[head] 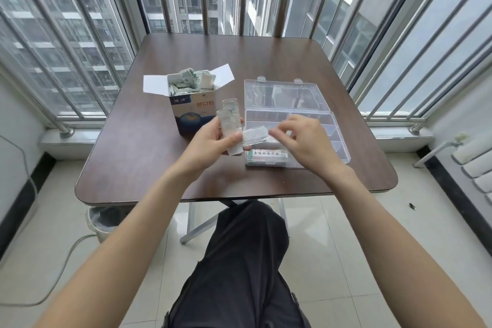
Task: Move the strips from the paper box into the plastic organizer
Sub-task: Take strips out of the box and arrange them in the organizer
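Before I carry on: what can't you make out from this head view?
- Strip count in the left hand: they overlap and blur.
- Whether the right hand pinches the sideways strip: its fingers are blurred.
- How many strips lie in the organizer: the right hand covers part.
- How full the box is: its walls hide the inside.

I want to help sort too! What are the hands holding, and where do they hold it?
The left hand grips a few strips by their lower ends. The right hand pinches one strip at its right end.
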Demonstrator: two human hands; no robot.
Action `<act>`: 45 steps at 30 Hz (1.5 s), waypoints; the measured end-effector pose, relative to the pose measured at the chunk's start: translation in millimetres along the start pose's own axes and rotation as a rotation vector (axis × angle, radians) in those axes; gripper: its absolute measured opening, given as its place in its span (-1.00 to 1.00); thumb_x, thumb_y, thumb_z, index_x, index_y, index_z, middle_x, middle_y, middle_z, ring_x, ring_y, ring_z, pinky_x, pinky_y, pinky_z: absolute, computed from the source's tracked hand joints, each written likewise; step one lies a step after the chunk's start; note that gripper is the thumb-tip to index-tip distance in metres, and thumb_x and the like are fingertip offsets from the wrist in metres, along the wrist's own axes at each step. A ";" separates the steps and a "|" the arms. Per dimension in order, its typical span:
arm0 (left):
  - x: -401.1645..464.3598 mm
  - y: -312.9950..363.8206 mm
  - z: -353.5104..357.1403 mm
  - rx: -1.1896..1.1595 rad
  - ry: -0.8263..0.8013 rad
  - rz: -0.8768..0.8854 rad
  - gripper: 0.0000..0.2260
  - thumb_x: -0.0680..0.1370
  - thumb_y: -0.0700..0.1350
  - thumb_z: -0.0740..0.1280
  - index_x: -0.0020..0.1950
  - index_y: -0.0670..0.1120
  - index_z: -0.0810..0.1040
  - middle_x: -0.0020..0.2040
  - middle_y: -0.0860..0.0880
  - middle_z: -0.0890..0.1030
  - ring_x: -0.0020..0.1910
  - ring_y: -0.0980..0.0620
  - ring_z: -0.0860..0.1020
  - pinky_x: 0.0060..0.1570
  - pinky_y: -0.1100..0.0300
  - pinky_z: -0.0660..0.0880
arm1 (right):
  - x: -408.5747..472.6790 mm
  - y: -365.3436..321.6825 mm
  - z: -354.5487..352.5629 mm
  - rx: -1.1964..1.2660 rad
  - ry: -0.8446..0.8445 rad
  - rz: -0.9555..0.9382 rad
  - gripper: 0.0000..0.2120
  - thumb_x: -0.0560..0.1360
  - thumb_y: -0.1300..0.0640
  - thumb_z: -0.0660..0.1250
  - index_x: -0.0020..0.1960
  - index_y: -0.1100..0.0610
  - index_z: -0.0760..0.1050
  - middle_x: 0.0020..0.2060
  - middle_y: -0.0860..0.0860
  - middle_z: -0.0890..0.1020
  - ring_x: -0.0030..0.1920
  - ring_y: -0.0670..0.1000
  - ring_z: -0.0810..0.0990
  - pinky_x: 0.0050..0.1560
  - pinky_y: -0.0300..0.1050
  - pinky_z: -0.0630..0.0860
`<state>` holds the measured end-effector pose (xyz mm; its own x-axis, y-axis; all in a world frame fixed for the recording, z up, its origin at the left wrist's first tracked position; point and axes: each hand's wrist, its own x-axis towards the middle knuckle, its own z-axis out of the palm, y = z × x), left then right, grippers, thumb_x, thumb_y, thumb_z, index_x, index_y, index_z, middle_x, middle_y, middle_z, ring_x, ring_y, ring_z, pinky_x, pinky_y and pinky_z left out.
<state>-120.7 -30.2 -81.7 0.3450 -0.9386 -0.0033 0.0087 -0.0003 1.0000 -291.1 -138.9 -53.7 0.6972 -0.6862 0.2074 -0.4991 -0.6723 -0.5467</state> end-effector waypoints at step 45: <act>8.8 -5.1 32.1 0.951 0.059 0.538 -0.95 0.37 -0.04 0.51 -0.20 0.04 0.69 -0.31 0.14 0.54 -0.43 0.14 0.41 -0.33 0.17 0.46 | -8.2 -7.4 -21.1 -0.024 -0.354 0.142 -0.69 0.52 0.15 0.21 0.26 0.04 0.35 -0.06 -0.03 0.63 0.00 0.02 0.52 -0.03 -0.10 0.42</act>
<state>-147.8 -49.5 -86.6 0.1312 -0.8775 0.4614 -0.8766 0.1147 0.4674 -303.9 -134.1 -34.3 0.7530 -0.6372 -0.1642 -0.6123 -0.5870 -0.5296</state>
